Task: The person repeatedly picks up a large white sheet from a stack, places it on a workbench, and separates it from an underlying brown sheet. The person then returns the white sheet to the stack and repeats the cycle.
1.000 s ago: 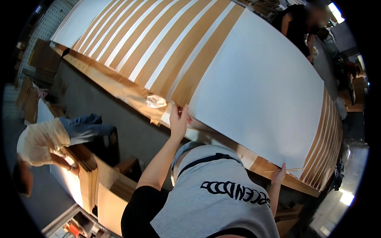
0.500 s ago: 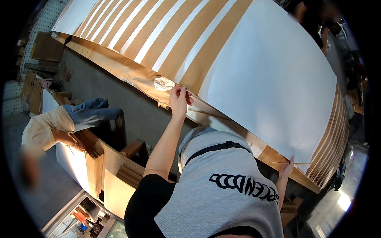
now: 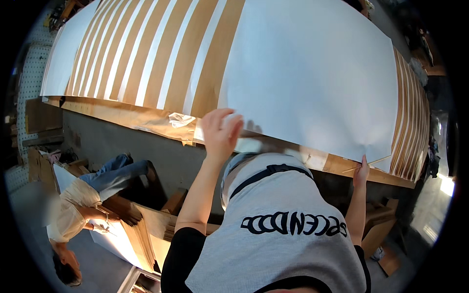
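On the long surface (image 3: 115,111) lies a large white sheet (image 3: 312,73), its near edge seemingly being handled, with the left hand (image 3: 219,136) loosely open there and the right hand (image 3: 360,174) gripping a thin stick (image 3: 380,160), any next move probably calling for steadiness.
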The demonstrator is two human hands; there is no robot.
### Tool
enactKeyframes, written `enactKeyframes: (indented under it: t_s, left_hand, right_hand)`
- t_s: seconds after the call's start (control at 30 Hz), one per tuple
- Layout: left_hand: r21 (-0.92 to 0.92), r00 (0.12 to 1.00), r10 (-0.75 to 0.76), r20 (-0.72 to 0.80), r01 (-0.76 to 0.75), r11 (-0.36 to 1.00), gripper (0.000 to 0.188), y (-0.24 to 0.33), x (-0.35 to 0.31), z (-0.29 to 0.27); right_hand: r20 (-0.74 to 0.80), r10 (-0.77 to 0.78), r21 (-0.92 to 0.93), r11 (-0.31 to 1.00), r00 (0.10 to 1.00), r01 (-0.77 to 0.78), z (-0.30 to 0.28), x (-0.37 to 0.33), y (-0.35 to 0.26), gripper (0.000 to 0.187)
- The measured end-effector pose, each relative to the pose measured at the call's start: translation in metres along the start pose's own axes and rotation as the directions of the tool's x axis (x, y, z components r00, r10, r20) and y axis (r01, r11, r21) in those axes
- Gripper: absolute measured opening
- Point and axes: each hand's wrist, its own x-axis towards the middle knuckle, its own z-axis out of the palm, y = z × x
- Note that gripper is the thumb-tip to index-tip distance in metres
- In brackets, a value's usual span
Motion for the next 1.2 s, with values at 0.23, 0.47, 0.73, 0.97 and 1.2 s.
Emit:
enactKeyframes:
  t_s: [0.23, 0.47, 0.73, 0.97, 1.2]
  left_hand:
    - [-0.049, 0.928, 0.11, 0.356, -0.1, 0.994, 0.03, -0.001, 0.007, 0.022]
    - [-0.068, 0.931, 0.08, 0.357, -0.059, 0.996, 0.029, 0.0, 0.002, 0.032]
    - [-0.082, 0.931, 0.119, 0.345, -0.096, 0.992, 0.026, 0.004, 0.004, 0.038]
    - [-0.024, 0.924, 0.148, 0.353, -0.149, 0.989, 0.022, 0.008, 0.002, 0.041]
    - [-0.019, 0.921, 0.152, 0.359, -0.155, 0.988, 0.021, 0.01, 0.001, 0.043]
  right_hand:
    - [0.026, -0.071, -0.038, 0.997, 0.997, 0.072, 0.012, -0.001, 0.002, 0.038]
    - [0.009, -0.084, 0.065, 0.994, 0.996, 0.083, 0.013, 0.002, 0.003, 0.04]
    - [-0.083, -0.116, -0.147, 0.984, 0.99, 0.103, 0.015, 0.001, 0.005, 0.038]
    - [-0.104, -0.086, -0.201, 0.978, 0.991, 0.064, 0.021, -0.011, -0.002, 0.048]
    - [-0.1, -0.073, -0.296, 0.954, 0.992, 0.04, 0.013, -0.008, 0.005, 0.054]
